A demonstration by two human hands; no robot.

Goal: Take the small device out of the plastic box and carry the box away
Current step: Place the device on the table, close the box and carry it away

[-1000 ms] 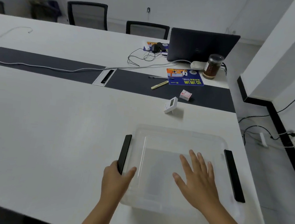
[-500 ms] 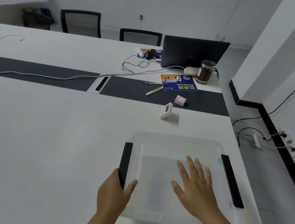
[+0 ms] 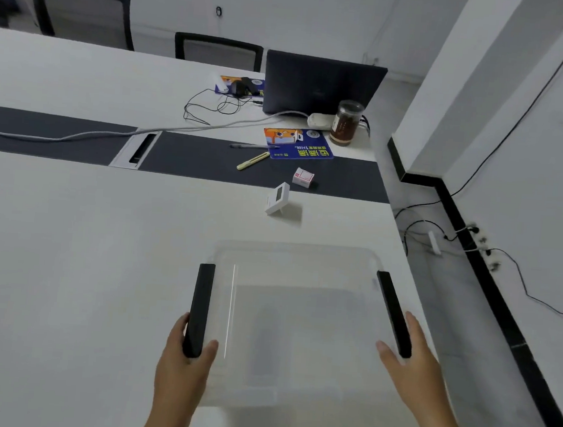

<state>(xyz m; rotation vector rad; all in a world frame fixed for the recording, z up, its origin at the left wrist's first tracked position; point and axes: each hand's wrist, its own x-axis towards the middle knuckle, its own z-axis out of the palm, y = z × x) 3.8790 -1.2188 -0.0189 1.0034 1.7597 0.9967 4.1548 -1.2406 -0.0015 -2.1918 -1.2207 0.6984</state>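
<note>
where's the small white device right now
In the head view the small white device stands propped on the white table, beyond the clear plastic box, just before the dark strip and near the small red-and-white box.

The blue leaflet [image 3: 298, 145] on the counter [image 3: 68, 247] carries large yellow characters, seen upside down and too blurred to read. The brown jar [image 3: 346, 124] has a label, also illegible.
</note>
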